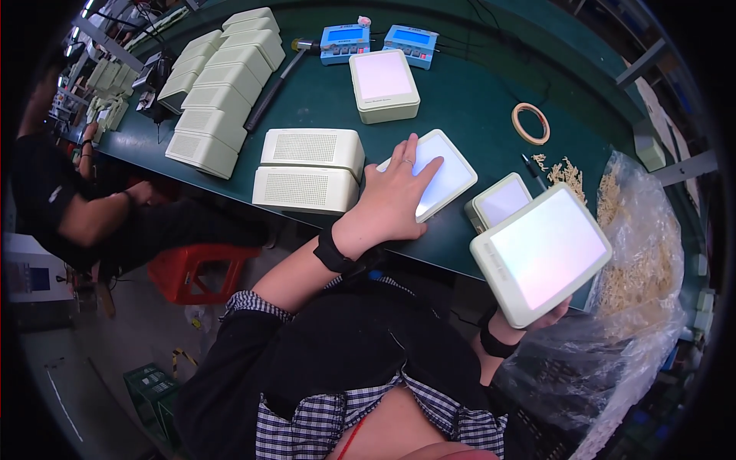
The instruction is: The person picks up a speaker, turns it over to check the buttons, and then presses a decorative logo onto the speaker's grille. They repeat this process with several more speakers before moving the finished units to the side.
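Your left hand (395, 192) lies, fingers spread, over a cream rounded-square plastic box (454, 172) with a glowing bluish face, on the dark green tabletop (468, 96); whether it grips, I cannot tell. Your right hand (549, 316), partly hidden, grasps a cream plastic case (553, 253) with a glowing whitish panel from below, near the table's edge.

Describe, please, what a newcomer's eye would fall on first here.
Probably the cream square box with a bright white face, held in the right hand at right. Next, the left hand, spread on a similar cream box on the green table. The red plastic stool stands out at left.
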